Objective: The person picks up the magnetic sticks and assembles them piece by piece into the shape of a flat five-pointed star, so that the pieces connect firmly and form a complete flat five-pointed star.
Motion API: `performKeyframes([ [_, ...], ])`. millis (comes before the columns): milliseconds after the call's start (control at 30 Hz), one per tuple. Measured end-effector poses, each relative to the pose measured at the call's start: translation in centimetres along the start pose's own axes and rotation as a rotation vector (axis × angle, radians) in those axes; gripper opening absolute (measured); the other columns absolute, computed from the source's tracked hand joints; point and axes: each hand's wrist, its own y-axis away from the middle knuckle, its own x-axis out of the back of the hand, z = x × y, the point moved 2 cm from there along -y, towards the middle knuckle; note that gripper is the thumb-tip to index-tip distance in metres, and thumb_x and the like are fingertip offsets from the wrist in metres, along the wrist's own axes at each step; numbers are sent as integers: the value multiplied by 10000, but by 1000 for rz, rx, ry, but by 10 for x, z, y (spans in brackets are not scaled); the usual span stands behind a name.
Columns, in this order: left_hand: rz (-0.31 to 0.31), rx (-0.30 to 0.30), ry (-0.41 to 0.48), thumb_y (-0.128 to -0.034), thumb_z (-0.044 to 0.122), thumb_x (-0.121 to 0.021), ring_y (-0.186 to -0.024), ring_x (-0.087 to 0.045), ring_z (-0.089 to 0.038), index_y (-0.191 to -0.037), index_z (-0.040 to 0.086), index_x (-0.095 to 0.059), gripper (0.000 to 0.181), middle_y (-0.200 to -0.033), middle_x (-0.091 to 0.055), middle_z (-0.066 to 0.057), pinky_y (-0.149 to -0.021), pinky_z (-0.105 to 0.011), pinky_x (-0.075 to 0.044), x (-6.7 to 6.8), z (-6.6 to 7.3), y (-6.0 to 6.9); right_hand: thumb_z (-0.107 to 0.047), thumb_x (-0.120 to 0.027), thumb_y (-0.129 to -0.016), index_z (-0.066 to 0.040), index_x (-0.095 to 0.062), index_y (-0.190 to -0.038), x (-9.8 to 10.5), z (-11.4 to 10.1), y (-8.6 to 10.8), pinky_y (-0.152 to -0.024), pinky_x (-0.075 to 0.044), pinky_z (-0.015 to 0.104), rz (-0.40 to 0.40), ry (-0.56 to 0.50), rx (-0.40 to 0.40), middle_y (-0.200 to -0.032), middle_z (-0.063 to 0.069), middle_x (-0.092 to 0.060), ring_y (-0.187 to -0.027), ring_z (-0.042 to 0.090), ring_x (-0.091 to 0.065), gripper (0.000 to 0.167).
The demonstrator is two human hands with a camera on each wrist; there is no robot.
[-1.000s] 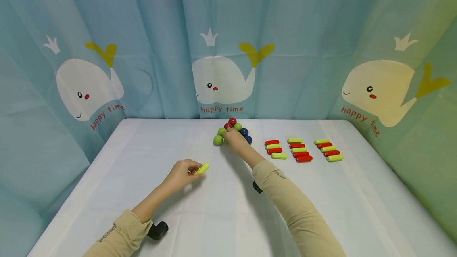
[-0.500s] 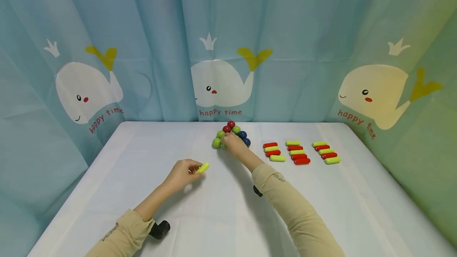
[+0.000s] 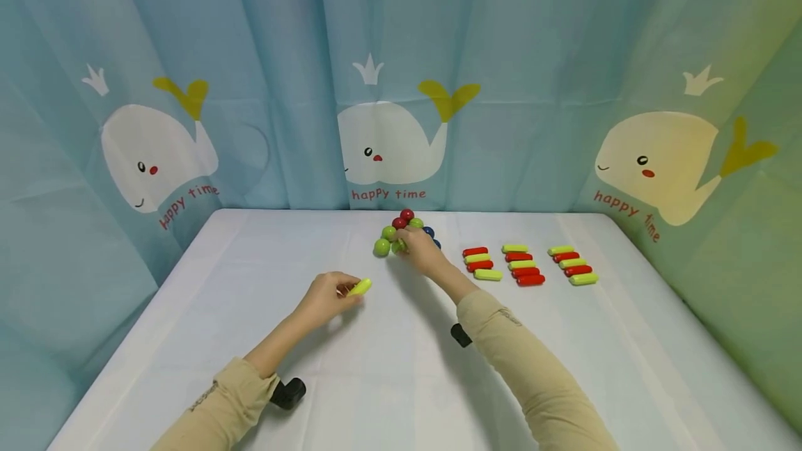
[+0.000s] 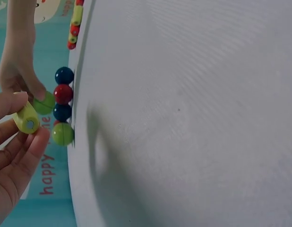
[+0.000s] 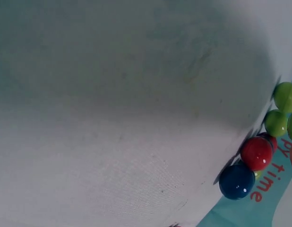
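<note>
My left hand [image 3: 327, 300] pinches a yellow-green rod [image 3: 360, 288] between thumb and fingers, above the table left of centre. In the left wrist view, a round silvery disc shows on the rod's near end. Toward the back of the table, my right hand [image 3: 421, 248] is over a cluster of glossy balls. Its fingers hold a green ball [image 4: 44, 103], seen raised above the table in the left wrist view. Around it sit a green ball [image 3: 382, 247], a red ball [image 3: 407, 214] and a blue ball [image 5: 237, 181]. My right hand hides part of the cluster.
Right of the balls lie three columns of red and yellow-green rods, such as a red rod [image 3: 530, 280] and a yellow-green rod [image 3: 584, 279]. The white table [image 3: 250, 256] meets a blue curtain [image 3: 282, 89] with whale prints at its back edge.
My left hand has risen slightly and moved a little right with the rod. My right hand has shifted slightly right over the balls. The head view has tilted a little.
</note>
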Motion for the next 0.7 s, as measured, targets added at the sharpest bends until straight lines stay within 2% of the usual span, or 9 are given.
performKeyframes([
  [200,-10,-1,31,-817,60,-707,-816,-641,-186,-1066,-26,-691,264,-927,-704,-133,-687,-230,-535,1,3,-3,-26,-688,-832,9,-632,-1111,7,2,9,-861,-513,390,58,-137,3,-1119,175,-615,-989,275,-582,287],
  [400,-12,-8,59,-829,38,-689,-847,-659,-222,-1099,-36,-676,281,-972,-704,-165,-716,-252,-552,-2,6,-5,-53,-667,-851,32,-624,-1153,12,8,17,-823,-528,383,94,-277,20,-1139,193,-584,-910,262,-565,317],
  [533,2,-15,63,-833,45,-688,-853,-664,-222,-1114,-28,-671,291,-1006,-704,-171,-728,-257,-554,-4,6,-6,-57,-663,-852,42,-628,-1147,14,8,24,-799,-524,346,119,-330,38,-1076,195,-594,-876,253,-563,313],
  [700,31,-16,80,-824,53,-702,-836,-674,-219,-1091,-27,-682,279,-988,-713,-163,-720,-259,-556,-7,5,-7,-44,-658,-856,44,-623,-1131,16,6,33,-727,-481,262,108,-421,21,-970,195,-630,-826,236,-546,291],
])
